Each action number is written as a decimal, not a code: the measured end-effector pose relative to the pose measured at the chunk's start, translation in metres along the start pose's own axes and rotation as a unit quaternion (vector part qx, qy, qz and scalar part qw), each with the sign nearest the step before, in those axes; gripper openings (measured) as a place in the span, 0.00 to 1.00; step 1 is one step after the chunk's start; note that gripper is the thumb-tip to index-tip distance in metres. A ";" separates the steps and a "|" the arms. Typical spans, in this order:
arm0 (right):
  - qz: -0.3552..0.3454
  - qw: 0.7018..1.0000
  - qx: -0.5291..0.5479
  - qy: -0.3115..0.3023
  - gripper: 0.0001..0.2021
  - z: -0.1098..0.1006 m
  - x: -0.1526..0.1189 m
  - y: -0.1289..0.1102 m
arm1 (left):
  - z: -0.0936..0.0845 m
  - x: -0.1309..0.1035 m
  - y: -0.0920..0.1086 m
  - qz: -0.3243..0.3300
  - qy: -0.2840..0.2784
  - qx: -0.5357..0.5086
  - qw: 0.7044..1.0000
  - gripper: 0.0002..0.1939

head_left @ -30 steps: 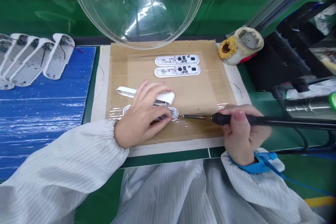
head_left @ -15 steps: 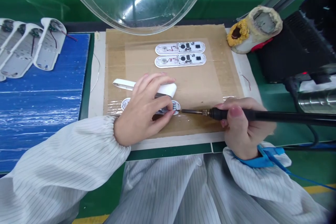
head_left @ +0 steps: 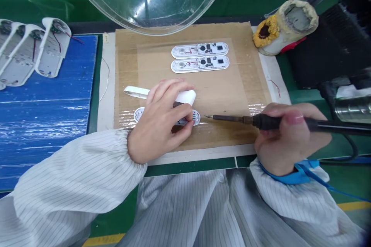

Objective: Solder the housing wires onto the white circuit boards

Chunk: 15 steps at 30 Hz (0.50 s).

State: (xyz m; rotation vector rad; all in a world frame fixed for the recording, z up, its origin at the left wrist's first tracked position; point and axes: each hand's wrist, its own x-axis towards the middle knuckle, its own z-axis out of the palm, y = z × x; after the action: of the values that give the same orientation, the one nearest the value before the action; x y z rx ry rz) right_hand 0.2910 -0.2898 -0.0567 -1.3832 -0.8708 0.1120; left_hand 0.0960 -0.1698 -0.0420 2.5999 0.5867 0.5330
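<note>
My right hand (head_left: 290, 137) grips a black soldering iron (head_left: 269, 122) by its handle. The iron's bare tip points left, a short gap away from a white oblong circuit-board panel (head_left: 196, 117). Over that panel lies my left hand (head_left: 162, 117), fingers curled on a white plastic casing (head_left: 187, 96) whose slim end (head_left: 135, 92) sticks out to the left. Its thumb and forefinger pinch together at the panel's right end, beside several thin wires; what is between them is too small to make out. The palm hides the panel's middle.
Two similar panels (head_left: 199, 64) lie on the cardboard (head_left: 246, 85) farther back. White shells with wires (head_left: 53, 50) stand on a blue board (head_left: 49, 123) at left. A clear round lens (head_left: 150, 0) overhangs the back. At right are a crusted pot (head_left: 298, 23) and a black box (head_left: 313, 50).
My right hand has drawn the soldering iron to the right, so its tip has left the panel's end. My left hand keeps its place on the casing.
</note>
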 end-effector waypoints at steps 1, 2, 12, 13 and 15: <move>0.025 1.000 0.005 0.012 0.09 0.000 0.002 0.001 | 0.001 0.000 0.000 -0.001 0.002 0.000 1.000 0.04; 0.047 0.999 0.015 0.019 0.09 0.000 0.005 0.002 | 0.001 0.000 0.001 -0.001 0.005 0.000 1.000 0.04; 0.244 0.951 0.188 -0.033 0.14 -0.003 0.028 0.013 | -0.037 -0.007 -0.034 -0.042 -0.016 -0.060 0.997 0.18; 0.248 0.949 0.191 -0.036 0.13 -0.003 0.029 0.014 | -0.041 -0.007 -0.041 -0.053 -0.031 -0.059 0.996 0.19; 0.254 0.946 0.196 -0.039 0.14 -0.004 0.029 0.015 | -0.049 -0.006 -0.051 -0.063 -0.067 -0.058 0.994 0.18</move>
State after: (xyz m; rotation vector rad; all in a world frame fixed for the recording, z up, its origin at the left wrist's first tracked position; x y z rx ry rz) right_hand 0.3199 -0.2736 -0.0561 -1.2000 -0.5002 0.7037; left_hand 0.0531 -0.1149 -0.0263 2.4465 0.6498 0.3384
